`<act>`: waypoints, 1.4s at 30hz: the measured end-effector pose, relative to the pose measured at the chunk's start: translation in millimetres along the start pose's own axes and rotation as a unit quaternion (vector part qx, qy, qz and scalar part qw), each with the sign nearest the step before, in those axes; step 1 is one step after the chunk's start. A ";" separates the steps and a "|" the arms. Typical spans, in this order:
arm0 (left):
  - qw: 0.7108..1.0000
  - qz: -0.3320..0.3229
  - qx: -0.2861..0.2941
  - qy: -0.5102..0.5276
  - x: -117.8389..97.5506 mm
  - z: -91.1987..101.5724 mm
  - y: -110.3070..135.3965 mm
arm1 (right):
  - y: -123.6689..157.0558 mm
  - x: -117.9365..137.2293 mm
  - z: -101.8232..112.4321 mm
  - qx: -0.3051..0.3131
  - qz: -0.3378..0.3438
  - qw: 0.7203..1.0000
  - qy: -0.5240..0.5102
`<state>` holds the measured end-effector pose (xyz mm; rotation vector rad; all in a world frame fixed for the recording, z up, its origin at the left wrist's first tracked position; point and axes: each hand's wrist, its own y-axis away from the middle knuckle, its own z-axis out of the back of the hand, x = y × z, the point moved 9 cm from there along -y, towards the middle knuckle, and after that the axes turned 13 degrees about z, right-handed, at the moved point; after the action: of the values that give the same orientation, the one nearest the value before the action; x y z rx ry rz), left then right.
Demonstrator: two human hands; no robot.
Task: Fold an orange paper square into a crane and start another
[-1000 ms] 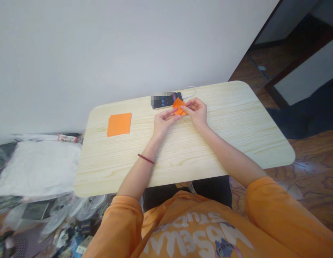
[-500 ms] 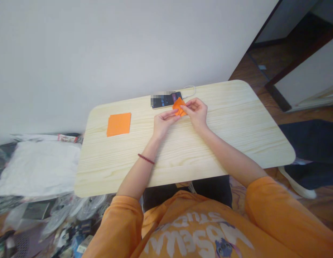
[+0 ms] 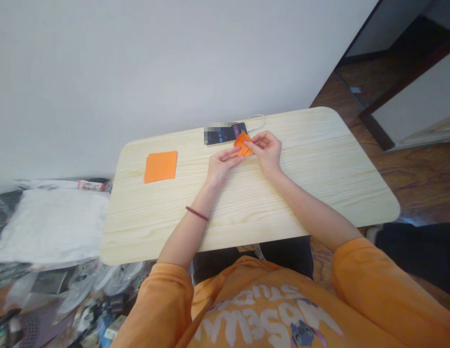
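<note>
A small folded orange paper [image 3: 242, 143] lies at the far middle of the light wooden table [image 3: 305, 183]. My left hand [image 3: 219, 167] presses on its near left edge with fingers together. My right hand [image 3: 267, 150] pinches its right side between thumb and fingers. A stack of flat orange paper squares [image 3: 160, 166] lies on the table to the left, apart from both hands.
A dark phone [image 3: 226, 134] with a white cable [image 3: 256, 121] lies just behind the folded paper, by the white wall. White bags and clutter [image 3: 47, 227] fill the floor at the left. Wooden floor and a doorway are at the right.
Both hands and the folded paper have stayed almost still. A dark shape on the floor at the right has moved towards the lower right.
</note>
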<state>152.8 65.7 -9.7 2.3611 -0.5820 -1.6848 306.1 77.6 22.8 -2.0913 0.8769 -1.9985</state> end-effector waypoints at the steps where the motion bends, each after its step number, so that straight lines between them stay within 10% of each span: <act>1: 1.000 0.002 0.001 -0.001 0.3 -0.2 -0.3 | -0.1 -0.6 -0.2 0.004 -0.003 1.000 0.004; 42: 0.997 -0.043 -0.058 -0.019 -5.4 4.7 4.4 | 5.5 -4.3 -3.7 -0.005 -0.036 0.999 -0.014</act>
<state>146.0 64.3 -4.9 2.3073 -0.3808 -1.7531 301.0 76.3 16.9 -2.1804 0.8184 -1.9991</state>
